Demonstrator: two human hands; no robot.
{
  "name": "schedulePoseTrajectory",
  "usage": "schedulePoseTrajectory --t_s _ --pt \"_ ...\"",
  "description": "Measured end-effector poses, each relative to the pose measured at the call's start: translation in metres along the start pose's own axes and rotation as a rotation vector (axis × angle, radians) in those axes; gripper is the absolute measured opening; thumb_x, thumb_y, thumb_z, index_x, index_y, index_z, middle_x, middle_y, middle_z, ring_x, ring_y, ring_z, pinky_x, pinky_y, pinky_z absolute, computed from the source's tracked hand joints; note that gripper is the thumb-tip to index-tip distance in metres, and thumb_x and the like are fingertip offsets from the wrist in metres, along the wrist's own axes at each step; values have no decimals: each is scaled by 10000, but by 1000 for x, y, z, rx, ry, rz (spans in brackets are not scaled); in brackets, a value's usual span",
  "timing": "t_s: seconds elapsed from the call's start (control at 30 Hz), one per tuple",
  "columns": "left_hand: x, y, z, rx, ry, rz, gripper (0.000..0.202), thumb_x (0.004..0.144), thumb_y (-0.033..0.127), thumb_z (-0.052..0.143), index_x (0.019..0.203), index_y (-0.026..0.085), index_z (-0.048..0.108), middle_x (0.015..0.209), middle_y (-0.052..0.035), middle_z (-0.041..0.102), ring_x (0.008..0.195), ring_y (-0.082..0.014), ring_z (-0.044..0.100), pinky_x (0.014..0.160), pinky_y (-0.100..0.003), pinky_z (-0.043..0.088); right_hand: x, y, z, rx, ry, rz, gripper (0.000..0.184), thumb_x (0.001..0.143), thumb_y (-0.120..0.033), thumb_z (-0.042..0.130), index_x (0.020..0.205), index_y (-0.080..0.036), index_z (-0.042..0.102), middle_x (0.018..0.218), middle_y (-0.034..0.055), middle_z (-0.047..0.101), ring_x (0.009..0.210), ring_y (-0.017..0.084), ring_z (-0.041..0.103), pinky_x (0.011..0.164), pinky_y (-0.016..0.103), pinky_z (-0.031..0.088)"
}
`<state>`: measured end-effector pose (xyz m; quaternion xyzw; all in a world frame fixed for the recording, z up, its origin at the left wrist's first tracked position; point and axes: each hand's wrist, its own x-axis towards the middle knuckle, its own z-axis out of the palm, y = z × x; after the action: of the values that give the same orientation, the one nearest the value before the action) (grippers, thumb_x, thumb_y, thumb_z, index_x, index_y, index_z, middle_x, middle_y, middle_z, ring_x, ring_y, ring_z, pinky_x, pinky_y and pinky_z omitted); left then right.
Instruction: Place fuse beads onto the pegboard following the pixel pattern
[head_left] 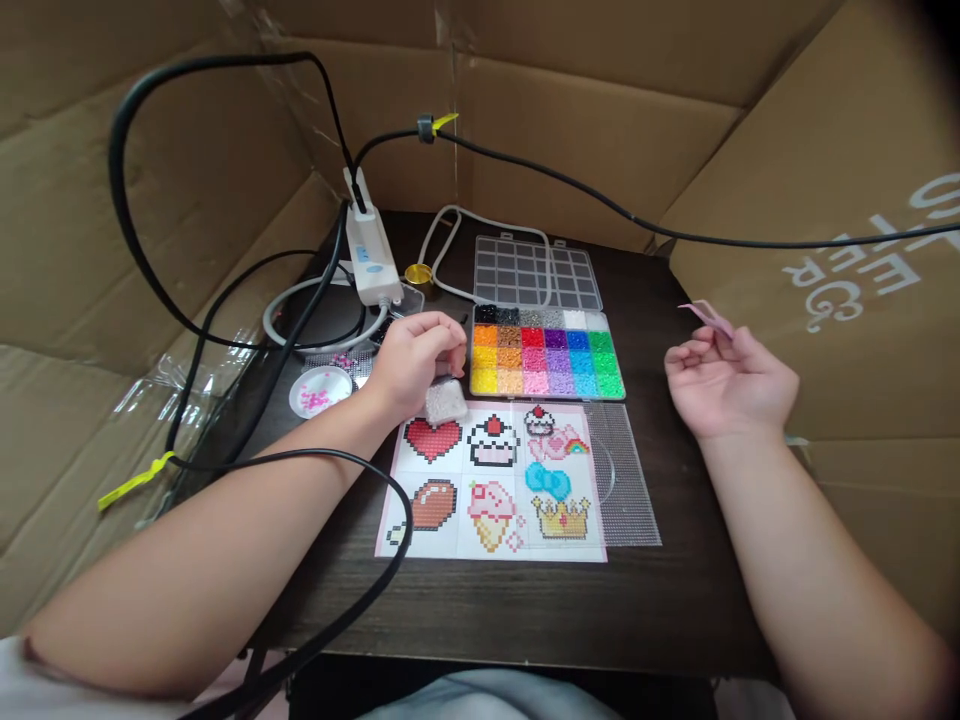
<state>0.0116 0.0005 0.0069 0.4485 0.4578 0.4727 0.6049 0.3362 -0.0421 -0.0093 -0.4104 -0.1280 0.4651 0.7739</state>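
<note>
My right hand (731, 385) is raised at the right, palm up, with pink tweezers (716, 318) held between thumb and fingers. The tweezers' tips point left and nothing shows between them. My left hand (421, 362) is curled closed left of the bead box (547, 350); the inside of its fingers is hidden. Just under it lies a small clear bag of whitish beads (447, 402). The box stands with its lid open, its compartments full of beads sorted by colour. In front lies a pattern sheet (459, 475) of pixel pictures, with a clear pegboard (634, 490) partly over it.
A white dish (321, 392) with pink beads stands beside my left forearm. Behind it are a white power strip (373, 262), a small gold round container (419, 278) and looping black cables (300, 325). Cardboard walls (562, 130) enclose the dark table (480, 605).
</note>
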Motion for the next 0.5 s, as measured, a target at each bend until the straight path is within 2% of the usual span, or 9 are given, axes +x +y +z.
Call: schedulePoseTrajectory --t_s 0.17,0.23,0.37,0.5 --pt "2 -2 0 -17 -27 26 30 618 155 610 615 179 628 467 4 558 433 -116 527 464 -239 436 -2 -6 2 52 -13 57 281 985 -244 455 784 -184 642 961 86 692 625 89 599 568 253 588" --pt "1 -2 0 -12 -23 27 35 623 155 605 613 180 627 467 3 557 431 -119 524 459 -241 432 -1 -6 3 64 -21 69 334 1027 -279 420 810 -188 656 992 90 692 650 87 623 587 244 597" --pt "0 -1 2 19 -3 26 39 628 159 594 605 181 616 472 0 547 433 -122 522 458 -246 434 5 0 2 24 -94 87 356 1059 -363 422 879 -209 687 917 50 694 637 79 625 570 219 582" --pt "1 -2 1 23 -5 34 44 633 151 592 619 182 621 485 1 548 439 -121 524 467 -251 447 6 7 5 -66 -156 166 379 1079 -361 409 863 -201 676 743 -12 627 503 33 527 490 156 501"
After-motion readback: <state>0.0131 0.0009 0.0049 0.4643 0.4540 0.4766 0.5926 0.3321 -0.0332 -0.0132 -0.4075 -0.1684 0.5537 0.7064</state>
